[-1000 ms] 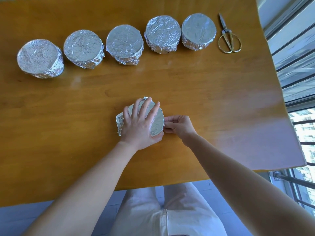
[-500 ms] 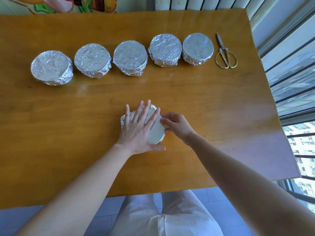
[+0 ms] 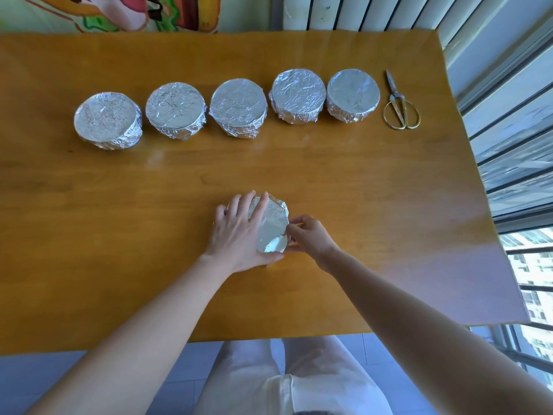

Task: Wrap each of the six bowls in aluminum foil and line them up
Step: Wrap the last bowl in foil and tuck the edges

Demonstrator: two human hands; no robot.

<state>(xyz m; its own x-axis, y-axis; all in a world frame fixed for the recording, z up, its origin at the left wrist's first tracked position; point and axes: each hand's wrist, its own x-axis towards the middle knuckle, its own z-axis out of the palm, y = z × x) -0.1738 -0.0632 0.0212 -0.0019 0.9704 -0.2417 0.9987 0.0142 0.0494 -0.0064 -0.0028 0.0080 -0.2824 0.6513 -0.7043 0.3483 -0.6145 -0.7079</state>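
Foil-wrapped bowl (image 3: 273,226) | left hand (image 3: 236,232) fingers flat on top | right hand (image 3: 311,235) fingers pinch it

Left hand (image 3: 236,235) lies flat, fingers spread; right hand (image 3: 311,238) pinches the foil-wrapped bowl (image 3: 272,226).
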